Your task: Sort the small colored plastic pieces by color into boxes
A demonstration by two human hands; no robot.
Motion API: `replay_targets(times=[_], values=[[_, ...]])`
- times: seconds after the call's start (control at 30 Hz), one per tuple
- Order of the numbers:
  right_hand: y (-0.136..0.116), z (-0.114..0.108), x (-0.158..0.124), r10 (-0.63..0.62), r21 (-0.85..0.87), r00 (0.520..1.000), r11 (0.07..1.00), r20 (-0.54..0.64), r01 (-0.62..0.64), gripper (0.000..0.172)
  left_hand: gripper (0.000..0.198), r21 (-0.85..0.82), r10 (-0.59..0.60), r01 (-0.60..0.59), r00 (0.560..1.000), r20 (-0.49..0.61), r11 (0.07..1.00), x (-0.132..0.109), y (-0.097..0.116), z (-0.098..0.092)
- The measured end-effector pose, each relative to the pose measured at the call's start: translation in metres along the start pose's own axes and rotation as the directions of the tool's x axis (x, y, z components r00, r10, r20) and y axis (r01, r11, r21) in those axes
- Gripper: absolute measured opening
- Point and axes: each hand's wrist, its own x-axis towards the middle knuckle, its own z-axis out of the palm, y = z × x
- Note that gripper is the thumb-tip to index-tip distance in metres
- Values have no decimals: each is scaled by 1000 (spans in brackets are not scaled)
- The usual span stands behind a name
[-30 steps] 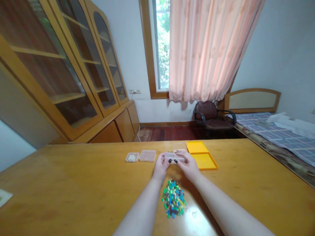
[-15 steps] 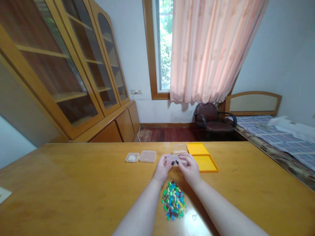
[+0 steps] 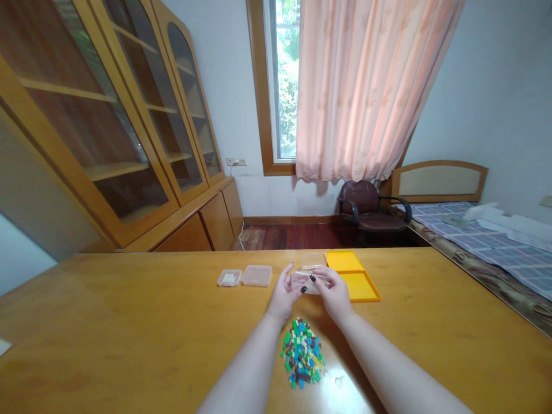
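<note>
Between my two hands is a clear plastic box [image 3: 305, 282], held a little above the table. My left hand [image 3: 283, 293] grips its left side, thumb in front and a fingertip raised behind. My right hand [image 3: 335, 290] holds the right side, with its thumb on the near face and its fingers curled over the top. Whether the lid is lifted I cannot make out. Nearer to me, between my forearms, lies a pile of small building bricks [image 3: 302, 352] in green, blue, white, brown and yellow.
Left of my hands stand a small clear box [image 3: 230, 278] with something pale inside and a larger clear box [image 3: 257, 275]. Behind my right hand are another clear case [image 3: 313, 260] and an opened yellow case [image 3: 363, 286]. All are on the wooden table [image 3: 142, 328].
My left fingers have spread a little, one fingertip lifting off the clear box. My right thumb has shifted slightly up. The view has turned slightly.
</note>
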Motion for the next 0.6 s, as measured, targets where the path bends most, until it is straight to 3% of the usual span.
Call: replay_targets(times=[0.17,0.33,0.5,0.6], values=[[1,-6,5,176,190,981,964,78,-188,36,100,-84,-85,87,996,34,993,3,3,-7],[5,-13,10,289,242,957,929,-7,-279,44,104,-193,-214,228,973,91,954,-3,16,3],[13,-13,14,390,333,917,878,-81,-344,45,112,-255,-204,250,960,193,934,-6,24,5],[14,-13,15,426,361,901,855,-83,-371,45,113,-270,-250,322,930,268,907,-7,25,-1]])
